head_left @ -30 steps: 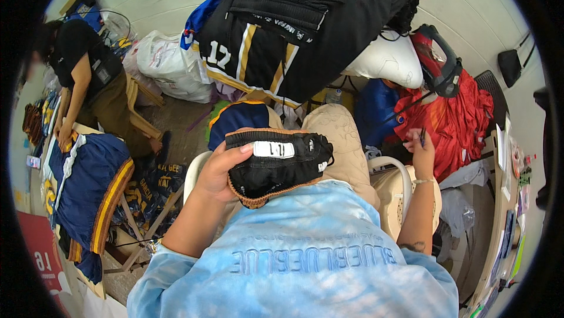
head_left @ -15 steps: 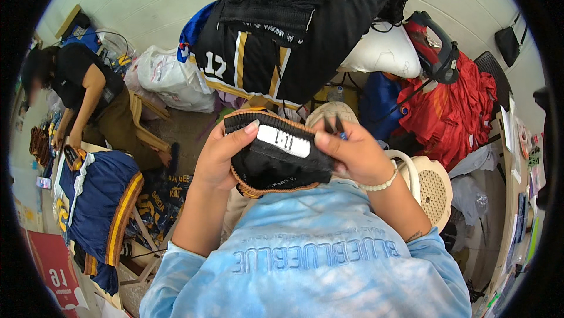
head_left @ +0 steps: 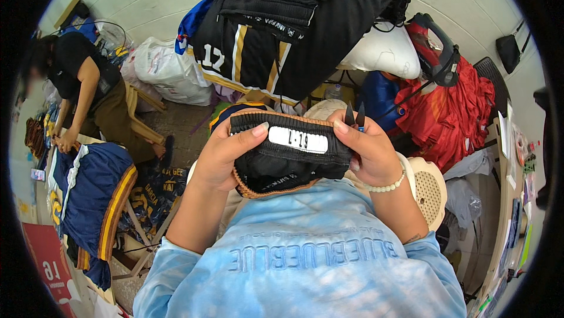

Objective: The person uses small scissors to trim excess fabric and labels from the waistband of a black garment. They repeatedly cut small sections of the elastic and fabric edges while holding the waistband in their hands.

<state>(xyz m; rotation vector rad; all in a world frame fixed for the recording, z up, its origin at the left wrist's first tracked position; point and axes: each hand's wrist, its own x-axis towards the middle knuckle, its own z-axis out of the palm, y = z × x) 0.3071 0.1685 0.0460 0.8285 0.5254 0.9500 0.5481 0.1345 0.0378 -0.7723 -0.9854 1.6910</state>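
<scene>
Both my hands hold a black garment's elastic waistband [head_left: 305,168] stretched between them, in front of my chest. It has a brown-orange edge and a white label [head_left: 298,140] with dark print, which faces up. My left hand [head_left: 220,156] grips the left end, thumb lying on top beside the label. At the other end my right hand [head_left: 373,156] pinches the band between thumb and fingers. A small pair of dark, pointed thread snips [head_left: 355,117] sticks up out of the right hand, its handles hidden in the fingers.
Ahead lies a pile of black sportswear [head_left: 329,42]. To the right are red garments [head_left: 446,118], an iron [head_left: 437,47] and a beige perforated chair [head_left: 426,191]. At left, a co-worker [head_left: 88,83] bends over navy shorts [head_left: 97,188]; white plastic bags [head_left: 170,71] stand behind.
The waistband has moved slightly right and is held straighter, with its label more level. My right hand has shifted right, and the snips' blades now point more upright and apart.
</scene>
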